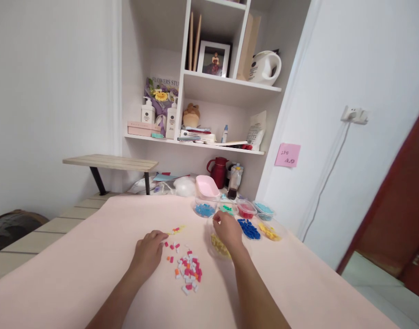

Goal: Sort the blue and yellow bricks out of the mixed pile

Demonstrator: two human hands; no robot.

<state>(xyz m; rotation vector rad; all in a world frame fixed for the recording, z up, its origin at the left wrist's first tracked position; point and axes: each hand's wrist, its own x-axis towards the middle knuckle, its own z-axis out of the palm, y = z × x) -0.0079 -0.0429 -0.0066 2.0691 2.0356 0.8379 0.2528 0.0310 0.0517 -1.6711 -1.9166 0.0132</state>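
My left hand (148,252) rests on the pink tabletop, its fingers loosely stretched out. Its index fingertip is beside a small scatter of yellow and pink pieces (176,230). Over a clear plastic tub of yellow pieces (219,246) hovers my right hand (228,230), thumb and fingertips closed in a pinch. Whatever it may hold is too small to make out. Between my forearms lies a loose pile of small pink, white and orange bricks (190,270). A few pink and white pieces (172,246) lie between that pile and my left hand.
Behind my right hand stand tubs of blue (205,209), green (227,208), red (246,209) and light blue pieces (264,209). Dark blue (249,229) and yellow pieces (269,231) sit to its right. A pink basin (207,186), red jug (218,172) and bottle (234,183) are at the back.
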